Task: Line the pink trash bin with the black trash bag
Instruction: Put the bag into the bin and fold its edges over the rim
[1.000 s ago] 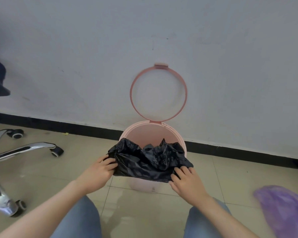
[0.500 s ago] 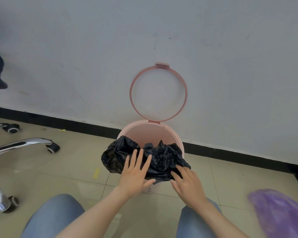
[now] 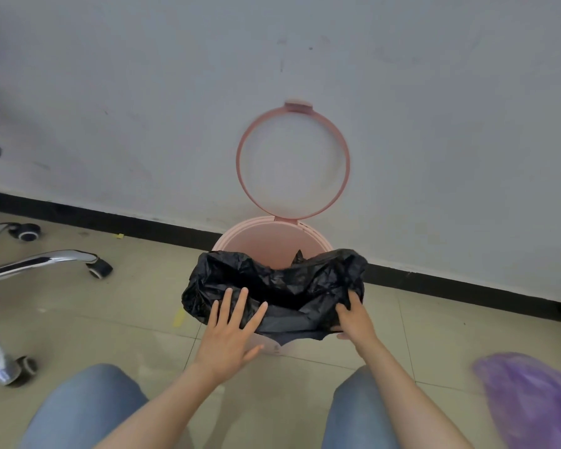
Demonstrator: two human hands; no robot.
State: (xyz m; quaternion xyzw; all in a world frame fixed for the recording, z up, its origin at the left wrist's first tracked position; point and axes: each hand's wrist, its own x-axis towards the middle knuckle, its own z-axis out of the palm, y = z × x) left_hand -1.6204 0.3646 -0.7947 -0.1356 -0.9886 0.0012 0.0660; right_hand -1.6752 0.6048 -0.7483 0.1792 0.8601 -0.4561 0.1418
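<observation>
The pink trash bin (image 3: 266,233) stands on the floor against the white wall, its pink ring lid (image 3: 292,163) flipped up against the wall. A crumpled black trash bag (image 3: 282,286) hangs over the bin's near rim, part of it dipping inside. My left hand (image 3: 232,325) lies flat with spread fingers on the bag's near left side. My right hand (image 3: 353,319) grips the bag's right edge, fingertips tucked into the plastic. The bin's far inner wall shows bare pink.
A chrome chair base with castors (image 3: 46,260) sits at the left on the tiled floor. A purple plastic bag (image 3: 531,406) lies at the lower right. My knees in blue jeans (image 3: 88,406) frame the bin. A black baseboard (image 3: 467,286) runs along the wall.
My left hand let go of the bag's left edge and came to rest flat on the bag's front. My right hand slid to the right edge and closed on the plastic.
</observation>
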